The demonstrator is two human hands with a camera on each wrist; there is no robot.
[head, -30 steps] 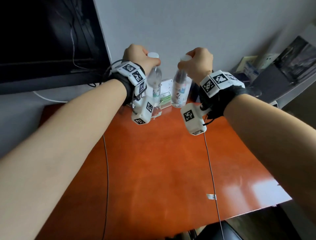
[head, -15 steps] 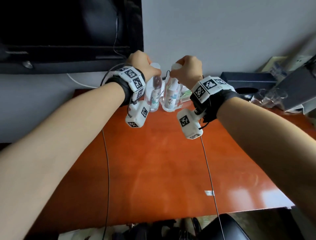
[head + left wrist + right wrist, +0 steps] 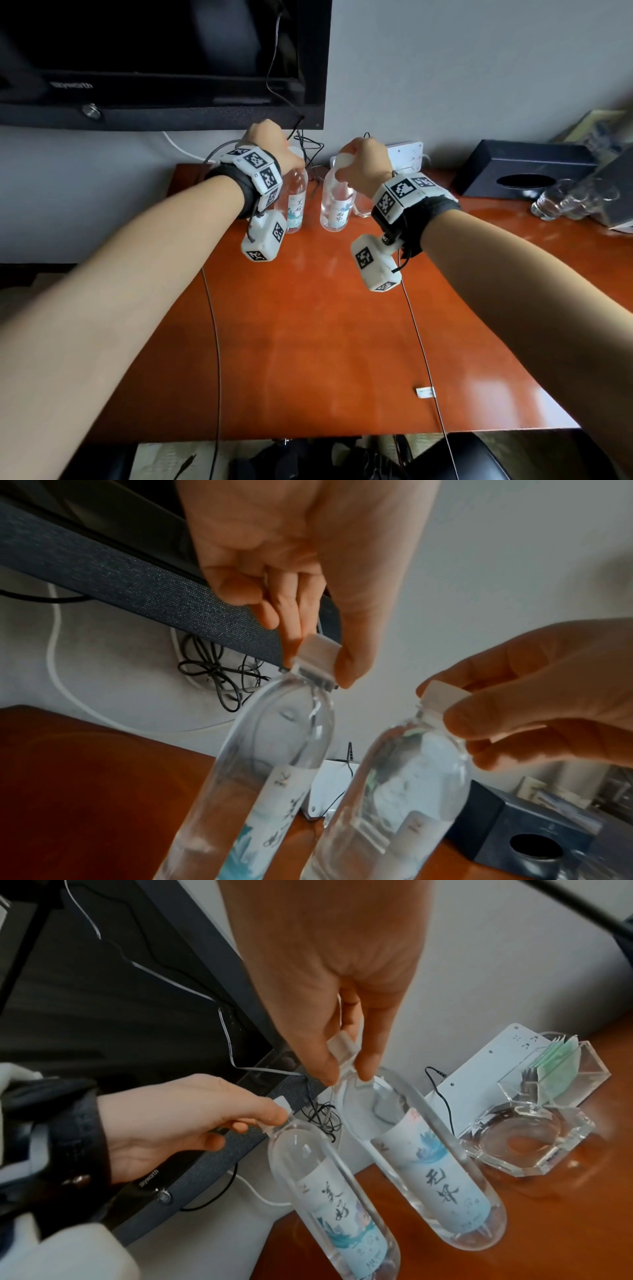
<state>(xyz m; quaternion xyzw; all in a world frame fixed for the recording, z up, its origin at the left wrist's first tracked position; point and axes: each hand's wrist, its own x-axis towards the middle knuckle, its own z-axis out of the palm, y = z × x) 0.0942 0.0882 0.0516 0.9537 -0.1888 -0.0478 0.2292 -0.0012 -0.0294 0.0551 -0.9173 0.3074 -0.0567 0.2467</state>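
Observation:
Two clear water bottles with white caps and pale blue labels are upright side by side at the back of the orange table [image 3: 308,342]. My left hand [image 3: 294,161] pinches the cap [image 3: 316,654] of the left bottle [image 3: 295,205] from above. My right hand [image 3: 342,164] pinches the cap [image 3: 441,696] of the right bottle [image 3: 337,210] the same way. In the right wrist view the right bottle [image 3: 438,1177] is beside the left bottle [image 3: 329,1191]. Whether their bases touch the table I cannot tell.
A black television [image 3: 154,61] hangs on the wall above the back left, with tangled cables under it. Behind the bottles are a white board [image 3: 404,154], a glass ashtray [image 3: 524,1139] and a clear holder of packets [image 3: 555,1074]. A black box [image 3: 520,168] and drinking glasses [image 3: 565,202] are at the right.
The head view has swung left and downward. Both hands have come lower with the bottles toward the back of the table, each still pinching its cap.

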